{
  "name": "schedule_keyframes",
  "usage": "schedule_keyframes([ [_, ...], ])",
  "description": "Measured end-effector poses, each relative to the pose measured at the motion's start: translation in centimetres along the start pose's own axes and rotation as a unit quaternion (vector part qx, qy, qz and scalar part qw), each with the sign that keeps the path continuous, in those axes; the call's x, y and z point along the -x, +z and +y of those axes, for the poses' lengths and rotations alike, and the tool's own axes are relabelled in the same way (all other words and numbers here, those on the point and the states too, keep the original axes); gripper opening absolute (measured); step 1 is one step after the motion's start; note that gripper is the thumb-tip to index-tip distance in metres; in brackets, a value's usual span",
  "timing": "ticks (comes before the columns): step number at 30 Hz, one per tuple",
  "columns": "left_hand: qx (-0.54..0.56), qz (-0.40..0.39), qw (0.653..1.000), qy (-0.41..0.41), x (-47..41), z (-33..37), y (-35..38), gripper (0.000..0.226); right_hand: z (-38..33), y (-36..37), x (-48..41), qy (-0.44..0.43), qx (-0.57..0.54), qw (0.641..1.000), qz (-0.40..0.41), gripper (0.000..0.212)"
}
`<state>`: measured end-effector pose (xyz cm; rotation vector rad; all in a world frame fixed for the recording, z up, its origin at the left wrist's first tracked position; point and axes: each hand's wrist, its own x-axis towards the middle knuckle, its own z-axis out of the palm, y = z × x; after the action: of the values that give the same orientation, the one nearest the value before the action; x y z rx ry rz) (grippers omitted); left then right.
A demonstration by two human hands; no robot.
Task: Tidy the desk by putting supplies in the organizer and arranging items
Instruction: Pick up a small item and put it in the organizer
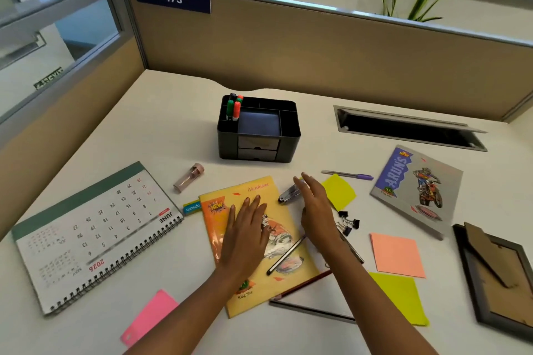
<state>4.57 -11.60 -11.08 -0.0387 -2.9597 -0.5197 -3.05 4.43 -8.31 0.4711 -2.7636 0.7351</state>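
The black organizer (258,130) stands on the surface (173,130) beyond both grips, four markers (233,108) upright in its far-left corner. The left grip (245,228) lies flat, fingers straight, on one yellow notebook (219,210). The right grip (314,210) is released, fingers extended over a stapler (287,194) (touching or not, I cannot tell). Between the grips one dark pen (285,255) lies on that notebook. Right of the right grip are a cluster of binder clips (349,222), one purple pen (347,174), a second, grey notebook (418,190), two yellow sticky pads (339,192) and one orange pad (396,253). Left of the left grip lie a calendar (95,233) and an eraser (191,207).
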Motion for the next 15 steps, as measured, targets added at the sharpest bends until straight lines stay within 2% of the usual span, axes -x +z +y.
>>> schedule_keyframes([
  [3,-0.027,-0.006,1.000,-0.002,0.3,-0.2,0.4,0.051,0.8,0.1,-0.8,-0.016,0.024,0.999,-0.044,0.074],
  [9,-0.041,-0.004,0.999,-0.004,0.5,-0.2,0.7,0.052,2.1,-0.2,-1.7,-0.050,0.077,0.993,-0.078,0.059],
  [15,-0.044,-0.008,0.999,-0.003,0.5,-0.2,0.6,0.053,1.8,-1.6,-2.3,-0.049,0.113,0.987,-0.099,0.029],
])
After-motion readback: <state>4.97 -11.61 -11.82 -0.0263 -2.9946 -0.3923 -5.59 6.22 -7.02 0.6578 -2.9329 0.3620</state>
